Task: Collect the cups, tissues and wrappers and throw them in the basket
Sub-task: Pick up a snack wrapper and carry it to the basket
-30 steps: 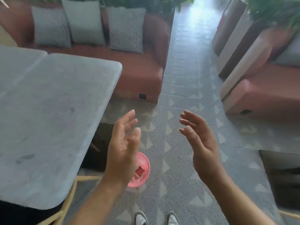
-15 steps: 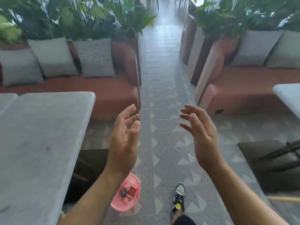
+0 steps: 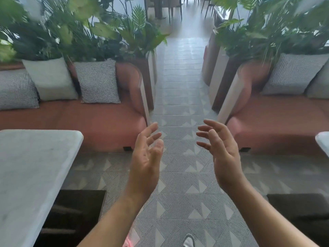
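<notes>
While facing down a tiled aisle (image 3: 179,82), stands on patterned grey floor (image 3: 178,202) between two red sofas, the left sofa (image 3: 99,125) with cushions (image 3: 98,82), the right sofa (image 3: 277,122) likewise, plants (image 3: 85,38) behind both. Has a grey table (image 3: 32,175) at left, the corner of a second table (image 3: 323,141) at far right. Holds left hand (image 3: 146,157) and right hand (image 3: 222,154) raised, palms facing, fingers loosely spread, gripping nothing. Shows only a pink sliver of basket (image 3: 129,243) at the bottom edge, beside the left forearm. Against half a second earlier: looks higher, takes in more plants and less table, nearly loses the basket; holds the hands alike.
</notes>
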`<state>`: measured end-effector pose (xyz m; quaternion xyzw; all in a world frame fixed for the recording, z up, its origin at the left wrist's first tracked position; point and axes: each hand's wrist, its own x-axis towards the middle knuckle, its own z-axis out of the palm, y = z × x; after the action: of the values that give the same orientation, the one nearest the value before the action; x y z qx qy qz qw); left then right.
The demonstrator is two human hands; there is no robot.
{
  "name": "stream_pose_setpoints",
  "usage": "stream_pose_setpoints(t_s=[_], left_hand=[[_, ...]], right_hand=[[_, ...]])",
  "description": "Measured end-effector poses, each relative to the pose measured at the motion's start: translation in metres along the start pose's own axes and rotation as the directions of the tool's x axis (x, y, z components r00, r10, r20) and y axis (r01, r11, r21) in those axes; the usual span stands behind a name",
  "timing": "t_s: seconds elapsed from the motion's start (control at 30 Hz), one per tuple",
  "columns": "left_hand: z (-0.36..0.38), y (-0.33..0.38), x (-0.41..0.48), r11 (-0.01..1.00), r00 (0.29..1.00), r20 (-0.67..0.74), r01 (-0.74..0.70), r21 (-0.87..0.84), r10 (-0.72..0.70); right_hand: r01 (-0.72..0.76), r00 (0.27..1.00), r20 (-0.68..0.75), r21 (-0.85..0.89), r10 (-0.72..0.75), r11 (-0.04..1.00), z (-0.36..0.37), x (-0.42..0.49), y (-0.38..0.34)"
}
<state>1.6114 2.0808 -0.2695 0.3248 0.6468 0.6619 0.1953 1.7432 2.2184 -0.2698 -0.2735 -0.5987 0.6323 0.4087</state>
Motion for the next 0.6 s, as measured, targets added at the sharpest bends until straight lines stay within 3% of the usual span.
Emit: stream_pose_setpoints(t_s=[0.3,0.6], left_hand=[[0.067,-0.025,0.148,0.999,1.0,0.003,0.008,-0.039,-0.007],[0.102,-0.073,0.355,0.998,0.999,0.04,-0.007,-0.069,0.01]], right_hand=[[0.004,0.999,0.037,-0.013,-0.003,1.0,-0.024,0.16,0.014],[0.009,1.0,-0.009,-0.017,-0.009,1.0,0.001,0.365,0.048]])
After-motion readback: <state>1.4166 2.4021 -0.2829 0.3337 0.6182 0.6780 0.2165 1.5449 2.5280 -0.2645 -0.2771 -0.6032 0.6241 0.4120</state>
